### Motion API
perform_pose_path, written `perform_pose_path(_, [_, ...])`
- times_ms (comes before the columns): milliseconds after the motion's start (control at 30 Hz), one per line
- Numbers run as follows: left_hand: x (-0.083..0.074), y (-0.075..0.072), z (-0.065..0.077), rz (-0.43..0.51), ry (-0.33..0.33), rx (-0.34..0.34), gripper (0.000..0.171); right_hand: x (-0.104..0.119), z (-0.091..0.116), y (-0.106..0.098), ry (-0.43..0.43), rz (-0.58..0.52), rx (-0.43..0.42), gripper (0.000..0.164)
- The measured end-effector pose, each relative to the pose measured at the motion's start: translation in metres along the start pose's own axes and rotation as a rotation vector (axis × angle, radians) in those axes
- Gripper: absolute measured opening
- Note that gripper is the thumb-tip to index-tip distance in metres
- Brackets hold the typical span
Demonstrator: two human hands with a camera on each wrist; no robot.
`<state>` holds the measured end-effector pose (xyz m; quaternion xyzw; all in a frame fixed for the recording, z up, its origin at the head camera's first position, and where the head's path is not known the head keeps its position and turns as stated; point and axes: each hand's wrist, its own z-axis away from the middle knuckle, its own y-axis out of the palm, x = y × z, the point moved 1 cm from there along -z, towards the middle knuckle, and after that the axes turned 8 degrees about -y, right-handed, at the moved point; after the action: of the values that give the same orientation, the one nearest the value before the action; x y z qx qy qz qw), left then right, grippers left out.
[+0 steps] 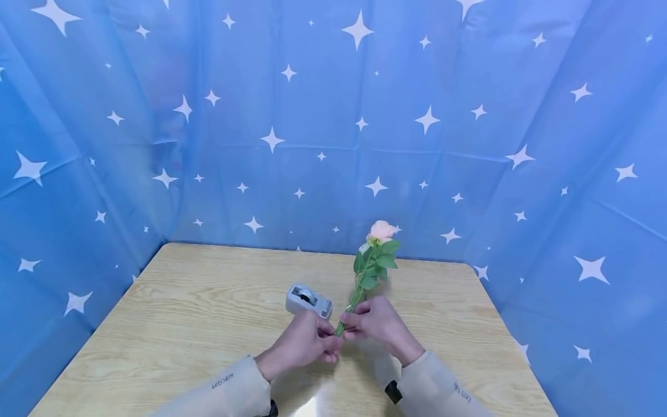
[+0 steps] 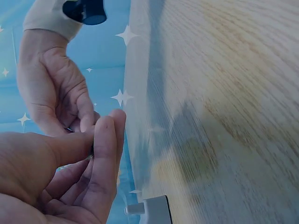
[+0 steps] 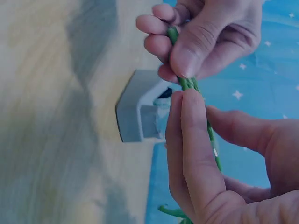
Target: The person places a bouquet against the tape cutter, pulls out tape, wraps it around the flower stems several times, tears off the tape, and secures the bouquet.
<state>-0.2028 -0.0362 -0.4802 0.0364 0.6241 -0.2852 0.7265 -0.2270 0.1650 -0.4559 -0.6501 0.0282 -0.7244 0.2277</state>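
Observation:
A pale pink rose (image 1: 382, 230) with green leaves (image 1: 387, 260) leans up and to the right over the table. My left hand (image 1: 308, 340) pinches the low end of its green stems (image 3: 173, 35) between thumb and fingers. Just above it, my right hand (image 1: 383, 324) holds the same stems with its thumb and fingertips. The two hands nearly meet there. In the left wrist view, the fingers of the left hand (image 2: 100, 172) hide most of the stems. A grey tape dispenser (image 1: 294, 299) stands on the table just beyond the left hand.
The wood-grain table (image 1: 208, 301) spreads out around the hands, its far edge against a blue curtain (image 1: 323, 104) with white stars. More curtain hangs on the left and right sides. Light sleeves cover both forearms, with a dark band (image 1: 393, 392) at the right wrist.

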Motion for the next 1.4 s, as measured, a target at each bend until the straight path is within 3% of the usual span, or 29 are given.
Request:
perform_pose_path(267, [-0.002, -0.002, 0.002, -0.154, 0.124, -0.098, 0.011, 0.009, -0.004, -0.001, 0.027, -0.024, -0.012, 0.028])
perform_pose_path(433, [-0.003, -0.002, 0.006, -0.322, 0.212, -0.181, 0.015, 0.009, -0.006, 0.004, 0.003, -0.088, 0.001, 0.029])
perform_pose_path(567, [-0.003, -0.002, 0.010, -0.434, 0.243, -0.235, 0.012, 0.007, -0.005, 0.006, -0.016, -0.132, 0.034, 0.031])
perform_pose_path(733, [-0.004, 0.000, 0.015, -0.524, 0.274, -0.255, 0.012, 0.003, -0.003, 0.008, -0.015, -0.175, 0.053, 0.030])
perform_pose_path(1000, [-0.010, 0.008, 0.015, -0.660, 0.328, -0.320, 0.016, 0.000, -0.001, 0.004, -0.014, -0.148, 0.051, 0.030])
perform_pose_path(1200, [-0.013, 0.013, 0.015, -0.654, 0.333, -0.329, 0.019, -0.001, 0.000, -0.001, -0.015, -0.121, 0.055, 0.027])
perform_pose_path(1300, [-0.012, 0.013, 0.014, -0.596, 0.315, -0.302, 0.015, -0.002, 0.000, -0.003, -0.011, -0.127, 0.060, 0.027])
perform_pose_path(1400, [-0.012, 0.010, 0.013, -0.476, 0.270, -0.228, 0.013, -0.003, 0.000, -0.006, -0.007, -0.138, 0.061, 0.026])
